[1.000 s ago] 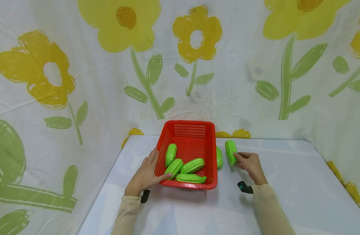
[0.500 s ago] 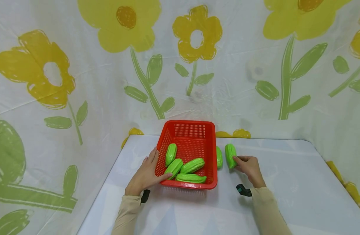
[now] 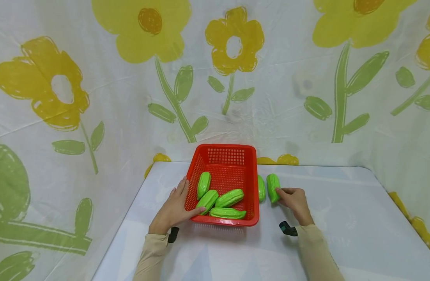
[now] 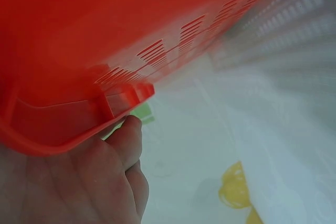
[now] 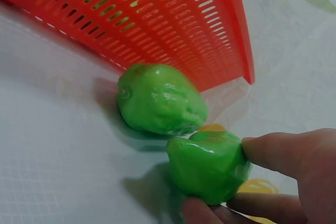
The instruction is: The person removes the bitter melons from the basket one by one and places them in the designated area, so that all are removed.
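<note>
Nearest, beige cloth sleeves reach over the smooth, pale worktop. The left hand lies with fingers extended along the outer left wall of a red basket, its thumb across the front corner's rim, seemingly to steady it. The right hand pinches a green gourd between thumb and fingers, right of the basket; whether that gourd touches the worktop I cannot tell. The step in hand looks like placing or picking up a single gourd, and the pictures do not settle which. Either way, the next move seems to call for a steady pinch that spares the second gourd, which lies just beside it, next to the basket's right wall.

All the gourds are glossy, oblong and ridged lengthwise, probably moulded plastic and apt to roll. Inside the basket, four more gourds lie at mixed angles toward the front and left. The basket itself is rectangular, apparently thin plastic, with slotted walls and a rounded rim. Farthest back hangs a creased white sheet printed with yellow flowers.
</note>
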A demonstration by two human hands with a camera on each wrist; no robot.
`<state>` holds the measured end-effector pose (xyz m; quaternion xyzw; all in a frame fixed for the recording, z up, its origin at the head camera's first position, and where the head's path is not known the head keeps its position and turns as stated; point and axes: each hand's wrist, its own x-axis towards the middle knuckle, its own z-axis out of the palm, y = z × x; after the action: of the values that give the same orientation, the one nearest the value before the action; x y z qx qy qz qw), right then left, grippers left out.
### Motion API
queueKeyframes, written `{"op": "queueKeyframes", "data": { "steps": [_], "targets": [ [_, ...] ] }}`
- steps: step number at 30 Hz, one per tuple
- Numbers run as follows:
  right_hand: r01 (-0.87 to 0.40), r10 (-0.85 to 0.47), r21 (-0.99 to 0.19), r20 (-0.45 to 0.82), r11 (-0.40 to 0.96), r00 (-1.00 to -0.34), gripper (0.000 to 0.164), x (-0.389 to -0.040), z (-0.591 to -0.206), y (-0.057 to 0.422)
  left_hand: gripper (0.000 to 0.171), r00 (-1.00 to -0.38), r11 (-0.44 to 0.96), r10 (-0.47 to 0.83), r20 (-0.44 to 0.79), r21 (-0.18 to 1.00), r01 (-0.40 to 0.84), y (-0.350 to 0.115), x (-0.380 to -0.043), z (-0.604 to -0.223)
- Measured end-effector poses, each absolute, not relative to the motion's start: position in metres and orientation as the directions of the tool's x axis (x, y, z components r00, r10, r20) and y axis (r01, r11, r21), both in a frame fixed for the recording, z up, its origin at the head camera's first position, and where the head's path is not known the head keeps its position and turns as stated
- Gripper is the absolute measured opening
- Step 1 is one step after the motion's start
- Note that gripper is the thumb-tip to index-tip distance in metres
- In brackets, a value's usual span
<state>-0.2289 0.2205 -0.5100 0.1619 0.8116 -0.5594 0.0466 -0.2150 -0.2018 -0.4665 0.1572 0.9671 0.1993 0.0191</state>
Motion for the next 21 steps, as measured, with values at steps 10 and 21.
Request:
{"op": "queueKeyframes", "data": {
  "steps": [10, 21],
  "targets": [
    [0.295, 0.213, -0.892, -0.231, 0.343, -0.949, 0.057, -0.2274, -0.5105, 0.2140, 0.123, -0.951, 0.874, 0.310, 0.020, 0.387, 0.293, -0.2012, -0.2149, -0.4667],
    [0.263, 0.207, -0.900, -0.201, 0.347, -0.958, 0.057, -0.2235, -0.5099, 0.2102, 0.123, -0.950, 0.873, 0.312, 0.028, 0.386, 0.298, -0.2027, -0.2157, -0.4676]
  ]
}}
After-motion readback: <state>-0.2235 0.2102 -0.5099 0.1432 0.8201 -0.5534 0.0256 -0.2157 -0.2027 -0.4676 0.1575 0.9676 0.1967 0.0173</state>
